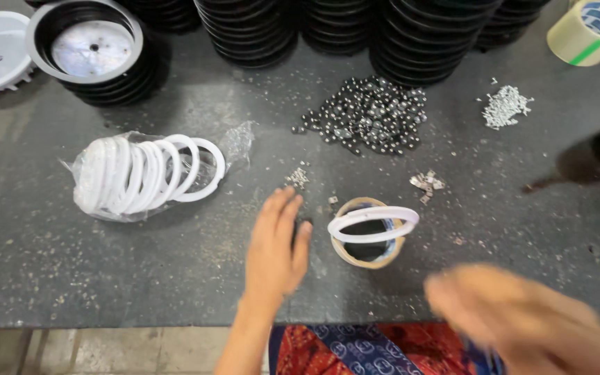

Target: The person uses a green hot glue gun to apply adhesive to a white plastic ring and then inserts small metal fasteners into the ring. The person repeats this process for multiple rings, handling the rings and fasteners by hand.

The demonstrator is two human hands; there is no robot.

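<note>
My left hand (276, 250) lies flat on the dark grey table (71, 278), fingers stretched toward a small heap of metal clips (297, 178); a small dark piece shows under its fingers. Just right of it a white plastic ring (373, 223) rests on top of a tape roll (367, 248). My right hand (522, 319) is blurred at the lower right, near the table's front edge, and whether it holds anything cannot be told.
A torn clear bag of several white rings (144, 175) lies at the left. Stacks of black round housings (411, 35) line the back. A pile of dark steel balls (368, 114), silver screws (503, 105), more clips (426, 183) and a clear tape roll (590, 29) are about.
</note>
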